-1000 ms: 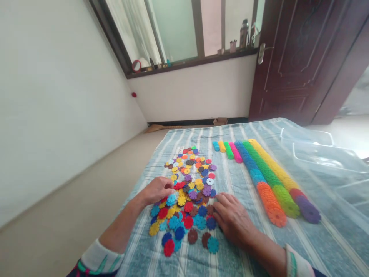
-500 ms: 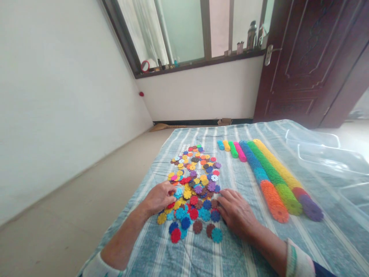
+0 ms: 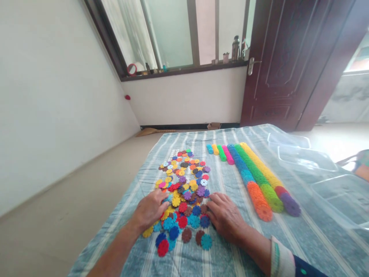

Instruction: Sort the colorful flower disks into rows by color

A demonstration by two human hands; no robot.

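A loose heap of colourful notched plastic discs (image 3: 176,201) lies on the striped cloth in front of me. My left hand (image 3: 151,209) is at the heap's left edge, its thumb and index finger apart beside a light-blue disc (image 3: 167,198). Against the right edge, near brown and blue discs, rests my right hand (image 3: 226,215), palm down with fingers loosely stretched. Neither hand visibly lifts a disc. Parts of the discs under the left fingertips are hidden.
Right of the heap lie long rows of stacked discs: orange and blue (image 3: 259,200), green (image 3: 272,198), and yellow to purple (image 3: 290,206). Short stacks (image 3: 221,153) sit farther back. Clear plastic boxes (image 3: 307,158) stand at the right, and part of another person (image 3: 363,163) shows at the edge.
The view has turned slightly right, so everything sits farther left, and a bit of another person now shows at the right edge. Both hands keep their places beside the heap.
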